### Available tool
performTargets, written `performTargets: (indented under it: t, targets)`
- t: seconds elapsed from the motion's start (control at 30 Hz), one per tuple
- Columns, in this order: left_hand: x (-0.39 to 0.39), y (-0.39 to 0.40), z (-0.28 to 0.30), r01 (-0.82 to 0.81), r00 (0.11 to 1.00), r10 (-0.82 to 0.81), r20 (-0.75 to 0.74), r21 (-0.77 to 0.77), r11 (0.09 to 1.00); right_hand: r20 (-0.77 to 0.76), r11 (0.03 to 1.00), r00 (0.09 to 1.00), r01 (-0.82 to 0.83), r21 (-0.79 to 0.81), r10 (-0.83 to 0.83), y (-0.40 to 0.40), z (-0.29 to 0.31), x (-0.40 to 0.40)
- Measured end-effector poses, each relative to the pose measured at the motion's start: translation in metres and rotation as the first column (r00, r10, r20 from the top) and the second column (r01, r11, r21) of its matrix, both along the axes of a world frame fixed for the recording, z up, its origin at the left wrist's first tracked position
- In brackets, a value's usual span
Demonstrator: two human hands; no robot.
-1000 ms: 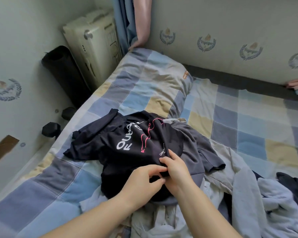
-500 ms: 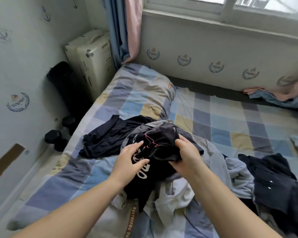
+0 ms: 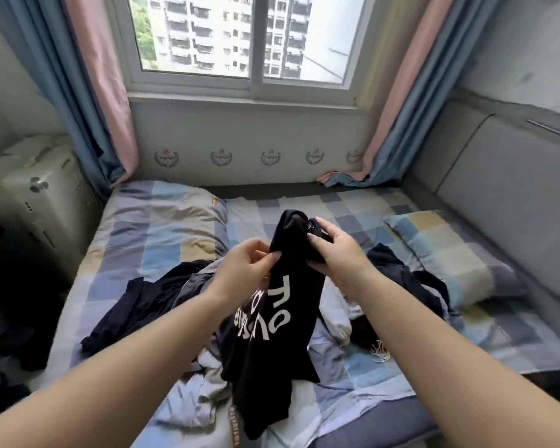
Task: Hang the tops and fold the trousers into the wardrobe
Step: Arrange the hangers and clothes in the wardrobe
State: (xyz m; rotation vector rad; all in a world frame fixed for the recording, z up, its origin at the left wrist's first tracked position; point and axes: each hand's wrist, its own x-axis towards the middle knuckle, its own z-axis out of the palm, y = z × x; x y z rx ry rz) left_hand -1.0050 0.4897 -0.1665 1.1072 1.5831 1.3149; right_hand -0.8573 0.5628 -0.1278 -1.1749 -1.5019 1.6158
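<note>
A black T-shirt [image 3: 282,321] with white lettering hangs lifted above the bed, its lower part trailing onto the clothes pile. My left hand [image 3: 244,270] pinches its left edge near the top. My right hand [image 3: 332,248] grips the bunched top of the shirt. Under it lies a heap of grey and white garments [image 3: 204,392]. A dark garment [image 3: 146,305] is spread on the bed to the left, and another dark garment [image 3: 401,276] lies to the right.
The bed [image 3: 162,247] has a checked blue, yellow and grey cover, with a matching pillow [image 3: 446,250] at the right. A cream suitcase [image 3: 36,202] stands at the left by the curtains [image 3: 91,92]. A padded grey headboard [image 3: 505,195] runs along the right. A window [image 3: 246,40] is ahead.
Both hands have raised the black T-shirt off the pile and it now hangs upright. My view has tilted up, so the window and headboard show.
</note>
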Motion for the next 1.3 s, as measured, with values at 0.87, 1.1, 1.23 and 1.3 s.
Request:
performTargets:
  t: [0.87, 1.1, 1.23, 1.3]
  targets:
    - [0.448, -0.014, 0.182, 0.386, 0.89, -0.443, 0.107, 0.338, 0.858, -0.065, 0.493, 0.638, 0.651, 0.577, -0.767, -0.176, 0.127, 0.408]
    - [0.553, -0.078, 0.181, 0.589, 0.74, -0.67, 0.058, 0.424, 0.688, -0.398, 0.265, 0.338, 0.937, 0.228, -0.853, -0.217, 0.174, 0.515]
    - [0.588, -0.112, 0.171, 0.708, 0.618, -0.782, -0.084, 0.491, 0.507, -0.524, 0.141, 0.125, 0.99, 0.008, -0.843, -0.245, 0.192, 0.566]
    - [0.603, -0.125, 0.158, 0.785, 0.509, -0.852, -0.127, 0.476, 0.398, -0.547, 0.083, 0.068, 0.997, -0.004, -0.834, -0.26, 0.199, 0.589]
